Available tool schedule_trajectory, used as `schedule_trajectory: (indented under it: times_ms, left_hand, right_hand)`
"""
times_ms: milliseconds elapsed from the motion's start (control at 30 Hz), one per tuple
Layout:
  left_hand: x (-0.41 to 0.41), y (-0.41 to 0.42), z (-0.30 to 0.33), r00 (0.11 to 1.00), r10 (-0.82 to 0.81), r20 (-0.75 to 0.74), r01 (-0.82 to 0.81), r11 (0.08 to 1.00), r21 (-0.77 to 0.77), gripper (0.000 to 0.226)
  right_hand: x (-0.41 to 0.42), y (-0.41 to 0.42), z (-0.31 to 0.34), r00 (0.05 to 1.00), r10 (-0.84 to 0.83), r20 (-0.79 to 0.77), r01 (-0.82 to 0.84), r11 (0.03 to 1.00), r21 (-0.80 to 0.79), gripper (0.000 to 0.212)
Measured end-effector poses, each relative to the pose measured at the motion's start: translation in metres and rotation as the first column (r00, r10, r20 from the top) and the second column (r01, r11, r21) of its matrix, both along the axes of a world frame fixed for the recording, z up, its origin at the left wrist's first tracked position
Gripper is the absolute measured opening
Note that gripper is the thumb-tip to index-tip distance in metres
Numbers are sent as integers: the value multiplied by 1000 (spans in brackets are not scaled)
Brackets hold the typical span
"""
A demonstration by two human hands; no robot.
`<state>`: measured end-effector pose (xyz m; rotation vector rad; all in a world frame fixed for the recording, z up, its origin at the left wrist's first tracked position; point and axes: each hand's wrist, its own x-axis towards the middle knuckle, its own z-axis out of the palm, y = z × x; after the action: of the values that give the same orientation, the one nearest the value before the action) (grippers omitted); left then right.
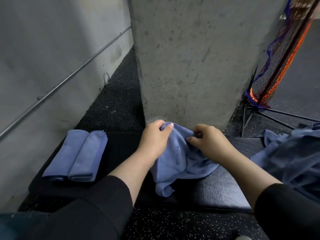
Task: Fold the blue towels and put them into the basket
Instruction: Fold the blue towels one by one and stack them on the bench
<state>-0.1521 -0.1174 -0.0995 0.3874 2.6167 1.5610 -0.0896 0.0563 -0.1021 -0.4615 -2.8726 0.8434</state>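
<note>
Head view: left hand [155,135] and right hand [206,139] each pinch the far edge of a crumpled blue towel [180,163] on the desk [216,186]. Folding is starting; next, likely spread it flat. No basket visible.

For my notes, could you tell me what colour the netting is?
Orange and blue netting, clearest in the head view.
</note>
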Motion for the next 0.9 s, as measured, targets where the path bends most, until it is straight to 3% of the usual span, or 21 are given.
schedule_trajectory:
  times_ms: [267,433,600,667,700,800,900]
  left_hand:
    - [0,-7,10,996,-87,-25,89,989,118,44]
    - [-12,-12,13,995,-100,-18,102,969,226,23]
    - [0,6,18,984,-176,-38,180,960,214,18]
    - [7,16,23,976,-216,-28,217,949,229,18]
    - [9,21,25,976,-215,-25,214,944,251,18]
    - [12,26,26,979,-199,37,180,940,290,22]
    - [10,23,19,939,-320,130,302,943,140,18]
  right_hand:
    - [12,23,16,985,-50,-164,46,999,-30,34]
    - [20,33,26,983,-14,-184,1,997,-73,29]
    - [23,22,24,973,171,-155,-208,940,-271,37]
    - [22,16,22,962,204,-179,-246,934,-260,23]
    - [21,14,23,960,200,-194,-243,942,-233,16]
    - [18,16,26,962,97,-254,-151,968,-201,38]
    - [19,24,33,940,-49,-336,-46,962,-269,36]
